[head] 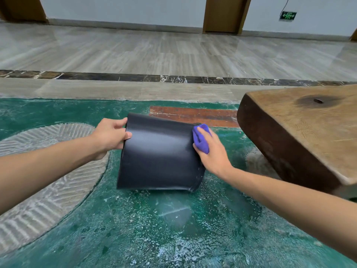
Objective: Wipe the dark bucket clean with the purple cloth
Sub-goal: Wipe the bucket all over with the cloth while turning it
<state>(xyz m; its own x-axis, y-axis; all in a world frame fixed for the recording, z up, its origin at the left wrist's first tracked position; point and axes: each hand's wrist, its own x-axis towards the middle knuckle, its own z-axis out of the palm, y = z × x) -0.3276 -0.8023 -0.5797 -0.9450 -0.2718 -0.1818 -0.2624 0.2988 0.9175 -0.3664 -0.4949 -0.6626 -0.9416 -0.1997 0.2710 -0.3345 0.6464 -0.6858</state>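
Both hands engaged: left hand (111, 135) grips the dark bucket (160, 153) by its edge (smooth, rigid, likely light); right hand (211, 149) presses the bunched purple cloth (201, 139) against its side.

Both hands on tilted bucket (160, 153) (cloth (201, 139) right).

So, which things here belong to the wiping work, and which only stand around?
Belong to the job:
round dark plastic bucket
crumpled purple cloth
left hand
right hand

Only standing around:
thick brown wooden slab
green patterned carpet
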